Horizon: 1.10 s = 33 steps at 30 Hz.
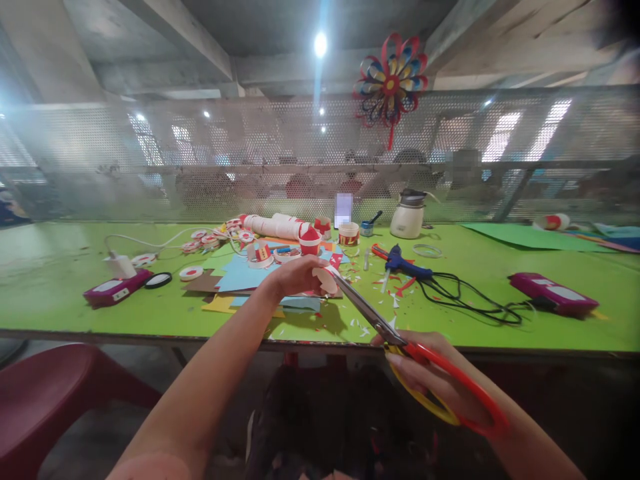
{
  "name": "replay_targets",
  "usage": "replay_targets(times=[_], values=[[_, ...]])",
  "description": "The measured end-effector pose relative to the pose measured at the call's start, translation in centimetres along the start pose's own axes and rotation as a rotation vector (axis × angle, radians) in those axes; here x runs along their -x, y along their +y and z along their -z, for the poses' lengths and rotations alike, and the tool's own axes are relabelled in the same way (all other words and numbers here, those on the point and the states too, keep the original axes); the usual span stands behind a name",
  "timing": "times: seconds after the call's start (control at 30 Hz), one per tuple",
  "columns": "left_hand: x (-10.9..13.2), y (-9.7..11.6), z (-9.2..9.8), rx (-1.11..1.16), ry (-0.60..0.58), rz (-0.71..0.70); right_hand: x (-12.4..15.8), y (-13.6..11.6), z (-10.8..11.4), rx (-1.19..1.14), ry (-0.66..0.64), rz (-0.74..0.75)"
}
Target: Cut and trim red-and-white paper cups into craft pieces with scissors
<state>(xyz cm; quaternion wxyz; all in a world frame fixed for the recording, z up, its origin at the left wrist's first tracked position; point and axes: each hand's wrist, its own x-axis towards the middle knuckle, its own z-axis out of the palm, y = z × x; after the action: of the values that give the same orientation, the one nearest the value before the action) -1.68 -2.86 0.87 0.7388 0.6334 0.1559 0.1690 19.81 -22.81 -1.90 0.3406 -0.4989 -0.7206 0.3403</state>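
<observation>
With the left hand [299,273] pinching the pale piece [328,283] and right hand [429,342] gripping the scissors [384,329], cut slowly, rotating the piece.

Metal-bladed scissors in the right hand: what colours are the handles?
Red and yellow handles, best in head view.

A glue gun [407,267], scissors [384,329], paper scraps [395,302] and concrete beams [183,33] mark a craft workshop.

Maroon stool [53,400], colourful pinwheel [391,85], possibly a kettle [407,220]
</observation>
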Motion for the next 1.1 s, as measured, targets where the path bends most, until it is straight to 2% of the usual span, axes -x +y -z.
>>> replay_targets(times=[0.33,0.5,0.67,0.8,0.93,1.1], values=[[-0.1,-0.2,0.0,0.015,0.032,-0.025,0.2,0.1,-0.1,-0.007,-0.018,-0.042],[-0.1,0.0,-0.4,-0.023,0.06,-0.071,0.3,0.2,-0.1,-0.024,0.019,-0.054],[-0.2,0.0,-0.5,-0.062,0.078,-0.067,0.3,0.3,0.5,0.119,0.017,0.018],[-0.3,-0.4,-0.3,-0.119,0.054,-0.006,0.6,0.5,0.8,0.178,0.02,0.101],[-0.4,-0.3,-0.5,-0.08,0.034,0.058,0.9,1.1,0.8,0.058,0.005,-0.029],[-0.3,0.2,-0.8,-0.069,-0.129,0.01,0.7,1.8,0.3,-0.182,0.007,-0.085]])
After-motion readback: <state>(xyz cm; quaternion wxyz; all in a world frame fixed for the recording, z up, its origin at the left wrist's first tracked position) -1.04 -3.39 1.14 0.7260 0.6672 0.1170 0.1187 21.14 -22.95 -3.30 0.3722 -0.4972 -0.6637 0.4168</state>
